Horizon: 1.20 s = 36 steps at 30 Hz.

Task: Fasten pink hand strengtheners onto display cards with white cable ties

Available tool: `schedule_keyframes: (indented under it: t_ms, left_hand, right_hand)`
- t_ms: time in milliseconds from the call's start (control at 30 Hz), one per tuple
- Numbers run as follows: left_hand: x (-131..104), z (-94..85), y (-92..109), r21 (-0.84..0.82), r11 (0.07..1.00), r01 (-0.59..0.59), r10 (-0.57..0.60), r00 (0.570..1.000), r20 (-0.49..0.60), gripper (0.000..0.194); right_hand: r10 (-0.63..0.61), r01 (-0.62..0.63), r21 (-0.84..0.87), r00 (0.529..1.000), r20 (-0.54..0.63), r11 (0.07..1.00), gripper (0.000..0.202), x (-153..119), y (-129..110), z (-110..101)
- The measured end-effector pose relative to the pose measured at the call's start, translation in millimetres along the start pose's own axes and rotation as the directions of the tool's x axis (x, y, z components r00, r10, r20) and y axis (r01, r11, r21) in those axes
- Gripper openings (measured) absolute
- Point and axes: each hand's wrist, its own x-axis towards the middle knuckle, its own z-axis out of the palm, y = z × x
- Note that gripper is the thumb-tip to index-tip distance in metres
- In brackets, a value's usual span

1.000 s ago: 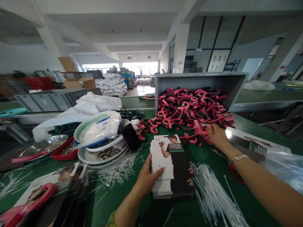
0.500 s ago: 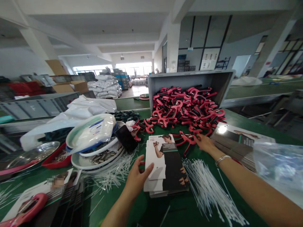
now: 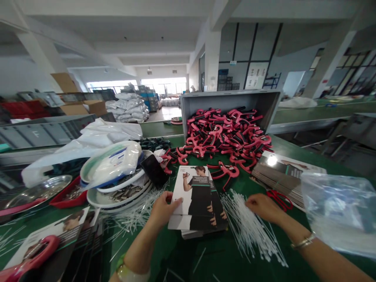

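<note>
My left hand (image 3: 163,209) pinches the left edge of a printed card (image 3: 190,196), thumb on its face. That card lies shifted left over a stack of like cards (image 3: 221,219) on the green table. My right hand (image 3: 263,205) is at the right side of a bundle of white cable ties (image 3: 252,231), its fingertips pressed together against the ties. Whether a tie is between them is hidden. Just behind the cards lies a pink-and-black hand grip strengthener (image 3: 226,170), apart from both hands.
A tipped grey crate (image 3: 232,98) spills many hand grips. Red-handled scissors (image 3: 280,199), more cards (image 3: 282,176) and a clear plastic bag (image 3: 337,211) lie at right. Bowls of metal parts (image 3: 120,199), a phone (image 3: 154,170) and a red tray (image 3: 69,194) crowd the left.
My right hand has left the single hand grip and moved nearer, to the cable ties. My left hand now grips the top card, which has slid left on the stack.
</note>
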Motion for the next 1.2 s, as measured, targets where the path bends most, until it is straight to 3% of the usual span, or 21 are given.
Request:
schedule_keyframes:
  t_ms: [133, 233, 400, 500, 600, 700, 900, 1033, 1100, 1200]
  left_hand:
    - [-2.4, -8.7, 3.9, 0.226, 0.973, -0.038, 0.039, 0.999, -0.002, 0.035]
    - [-1.0, -12.2, 6.6, 0.307, 0.951, -0.04, 0.039, 0.999, 0.011, 0.033]
    - [-2.7, -13.0, 17.7, 0.353, 0.932, -0.084, 0.107, 0.993, -0.047, 0.03]
    - [-4.3, -11.1, 24.9, 0.343, 0.932, -0.115, 0.151, 0.985, -0.08, 0.029]
    - [-3.7, -7.5, 26.6, 0.247, 0.963, -0.108, 0.127, 0.99, -0.06, 0.027]
    - [-3.6, -3.0, 25.3, 0.006, 0.999, -0.039, 0.039, 0.999, -0.031, 0.029]
    - [-16.4, 2.8, 30.4, -0.376, 0.915, 0.145, -0.1, 0.985, 0.138, 0.04]
    - [-31.9, 7.6, 32.7, -0.545, 0.799, 0.254, -0.116, 0.955, 0.275, 0.068]
    - [-40.6, 10.4, 32.0, -0.626, 0.724, 0.289, -0.095, 0.941, 0.325, 0.075]
    - [-51.7, 12.4, 31.7, -0.713, 0.615, 0.337, -0.063, 0.922, 0.382, 0.077]
  right_hand:
    - [0.002, 0.008, 0.202, 0.999, -0.048, 0.979, 0.028, 1.4, 9.6, -5.4]
    - [0.078, -0.031, 0.38, 0.991, -0.11, 0.925, 0.03, 0.9, 17.1, -9.0]
    - [0.25, -0.083, 0.69, 0.957, -0.147, 0.719, 0.036, 3.0, 17.1, -22.6]
    - [0.286, -0.056, 0.821, 0.949, -0.133, 0.568, 0.037, 5.3, 10.6, -32.8]
    - [0.28, -0.015, 0.9, 0.953, -0.119, 0.435, 0.039, 7.0, -0.6, -38.6]
    - [0.25, 0.019, 0.94, 0.962, -0.11, 0.339, 0.039, 7.9, -17.0, -39.5]
    - [0.127, 0.054, 0.967, 0.988, -0.088, 0.247, 0.042, 7.7, -62.3, -33.6]
    - [-0.019, 0.052, 0.951, 0.999, -0.048, 0.304, 0.043, 2.1, -100.9, -23.8]
    - [-0.136, 0.095, 0.888, 0.99, -0.037, 0.449, 0.038, -1.2, -118.7, -16.9]
    - [-0.296, 0.251, 0.657, 0.954, -0.045, 0.71, 0.028, -1.7, -136.9, -4.0]
